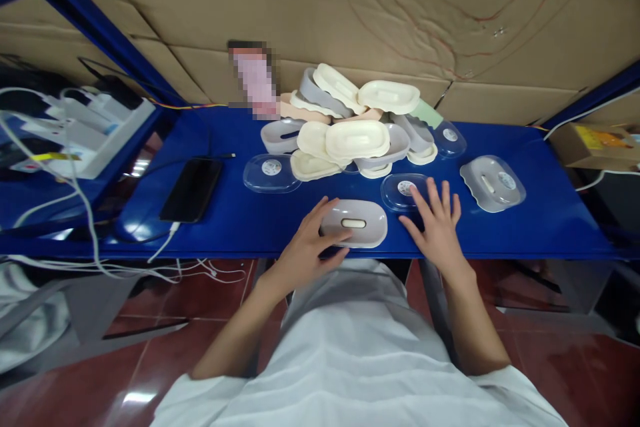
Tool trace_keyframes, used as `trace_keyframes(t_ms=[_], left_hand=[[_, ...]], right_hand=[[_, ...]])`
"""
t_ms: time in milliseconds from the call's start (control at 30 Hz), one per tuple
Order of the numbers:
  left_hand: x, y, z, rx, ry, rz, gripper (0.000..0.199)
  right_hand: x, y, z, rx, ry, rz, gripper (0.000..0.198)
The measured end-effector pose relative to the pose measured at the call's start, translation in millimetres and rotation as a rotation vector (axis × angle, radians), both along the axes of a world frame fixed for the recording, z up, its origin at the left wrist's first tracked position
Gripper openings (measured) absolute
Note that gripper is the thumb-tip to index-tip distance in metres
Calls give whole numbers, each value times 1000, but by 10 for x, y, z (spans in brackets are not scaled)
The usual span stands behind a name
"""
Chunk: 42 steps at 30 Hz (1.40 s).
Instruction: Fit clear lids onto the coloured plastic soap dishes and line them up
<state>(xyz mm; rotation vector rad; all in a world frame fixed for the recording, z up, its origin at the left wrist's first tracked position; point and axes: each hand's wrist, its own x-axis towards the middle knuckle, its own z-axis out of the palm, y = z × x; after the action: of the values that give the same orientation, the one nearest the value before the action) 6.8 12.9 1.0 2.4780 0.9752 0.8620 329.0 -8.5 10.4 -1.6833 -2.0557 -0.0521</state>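
The grey lid (354,223) lies flat at the near edge of the blue table (540,213). The left hand (307,247) reaches in from its left, forearm angled up from below, fingers curled against the lid's left end. The right hand (437,223) rests palm-down just right of the lid, fingers spread, fingertips at a clear lid (403,190) behind the grey lid.

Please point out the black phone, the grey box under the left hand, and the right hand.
black phone (191,189), head view, middle of screen.
grey box (363,221), head view, top face.
right hand (439,225), head view, back of hand.
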Motion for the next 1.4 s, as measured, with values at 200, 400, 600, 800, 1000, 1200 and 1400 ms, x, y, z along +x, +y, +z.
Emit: trace_keyframes(t_ms=[200,400,600,800,1000,1200,1400], left_hand=[[-23,52,61,-121,-121,-15,39],[1,26,26,-220,-128,14,78],[-27,32,76,-257,-126,-23,70],[-33,42,80,-334,-148,-29,87],[-9,75,2,-331,-179,6,106],[-60,100,-36,-325,-198,-12,93],[-67,116,-56,-356,-168,-16,83]], right_hand=[[146,64,-52,-8,87,-50,49],[68,15,-27,0,194,-31,52],[-60,195,-42,-94,46,155,51],[150,170,-12,14,220,64,54],[-167,-130,-44,-139,151,434,54],[-580,-142,-23,63,15,559,59],[-580,-158,-8,99,-79,520,54]])
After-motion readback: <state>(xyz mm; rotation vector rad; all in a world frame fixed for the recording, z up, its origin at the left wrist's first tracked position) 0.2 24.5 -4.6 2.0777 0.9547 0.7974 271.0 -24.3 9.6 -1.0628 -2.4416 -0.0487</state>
